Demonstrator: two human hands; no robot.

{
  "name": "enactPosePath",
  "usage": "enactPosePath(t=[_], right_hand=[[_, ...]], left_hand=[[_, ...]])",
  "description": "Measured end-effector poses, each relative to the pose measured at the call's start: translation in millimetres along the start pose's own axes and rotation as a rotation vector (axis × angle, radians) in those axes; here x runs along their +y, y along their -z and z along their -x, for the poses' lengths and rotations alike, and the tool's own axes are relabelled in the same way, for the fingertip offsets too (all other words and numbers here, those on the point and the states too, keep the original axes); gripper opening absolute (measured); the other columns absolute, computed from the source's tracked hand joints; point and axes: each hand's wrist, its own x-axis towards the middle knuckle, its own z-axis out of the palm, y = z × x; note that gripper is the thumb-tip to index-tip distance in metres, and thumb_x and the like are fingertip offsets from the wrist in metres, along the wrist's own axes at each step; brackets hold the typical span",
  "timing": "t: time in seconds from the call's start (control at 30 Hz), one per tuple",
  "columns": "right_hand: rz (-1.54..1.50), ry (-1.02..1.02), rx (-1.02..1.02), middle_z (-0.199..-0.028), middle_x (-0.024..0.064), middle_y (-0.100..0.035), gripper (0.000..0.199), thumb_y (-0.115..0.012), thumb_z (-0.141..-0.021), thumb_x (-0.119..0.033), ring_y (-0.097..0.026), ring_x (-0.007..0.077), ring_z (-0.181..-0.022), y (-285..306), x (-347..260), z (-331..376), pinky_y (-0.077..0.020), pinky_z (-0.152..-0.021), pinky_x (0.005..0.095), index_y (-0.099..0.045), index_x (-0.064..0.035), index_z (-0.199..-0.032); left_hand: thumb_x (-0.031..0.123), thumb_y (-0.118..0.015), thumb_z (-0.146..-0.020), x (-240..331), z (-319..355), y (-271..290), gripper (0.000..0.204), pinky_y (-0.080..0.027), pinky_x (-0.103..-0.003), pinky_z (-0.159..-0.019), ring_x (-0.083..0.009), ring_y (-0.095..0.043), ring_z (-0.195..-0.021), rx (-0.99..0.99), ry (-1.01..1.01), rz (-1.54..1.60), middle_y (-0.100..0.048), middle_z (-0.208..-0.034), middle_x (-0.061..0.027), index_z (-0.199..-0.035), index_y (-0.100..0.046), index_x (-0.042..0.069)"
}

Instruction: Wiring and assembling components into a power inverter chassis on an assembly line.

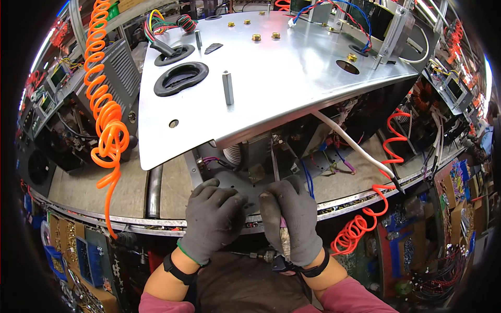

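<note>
My right hand [293, 216], in a grey glove, is wrapped round a screwdriver [285, 240] with a worn, taped handle. Its long thin shaft points away from me into the opening under a large silver metal plate [271, 68]. To its left, my gloved left hand [216, 216] is closed, fingers curled, by the front edge of a grey metal base [237, 185]. Whatever its fingers hold, if anything, is hidden. Beyond the hands, a ribbed grey hose [233, 155] and blue wires [307, 180] show beneath the plate. A white cable [349, 140] hangs out from under it.
Orange coiled hoses hang at the left [107, 125] and lie at the right [357, 232]. On the plate stand a hex standoff [228, 87], a black rubber grommet [181, 79] and brass studs. Parts bins [88, 261] line both sides below the bench. Other machine units flank it.
</note>
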Motion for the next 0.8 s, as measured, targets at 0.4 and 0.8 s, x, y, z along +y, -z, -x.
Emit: enactPosePath(t=[0.4,0.8], right_hand=[[0.083,-0.001,0.012,-0.088,0.0161,-0.061,0.010,-0.066,-0.088,-0.007,-0.063,0.0369,-0.070,-8,0,-4,-0.0497,-0.061,0.0433,-0.063,-0.0075,-0.097],[0.140,-0.006,-0.011,-0.090,0.0147,-0.062,0.016,-0.070,-0.087,-0.009,-0.065,0.0352,-0.075,-17,0,-11,-0.0512,-0.061,0.0424,-0.063,-0.0095,-0.101]], left_hand=[[0.011,-0.076,-0.068,-1,1,0,0.029,-0.050,-0.043,-0.098,-0.0220,-0.066,-0.089,-0.002,0.011,0.012,-0.069,-0.092,-0.0011,-0.096,-0.071,0.017],[0.014,-0.076,-0.070,-3,3,0,0.030,-0.050,-0.044,-0.098,-0.0255,-0.066,-0.091,-0.013,0.021,0.018,-0.068,-0.094,-0.0019,-0.100,-0.072,0.017]])
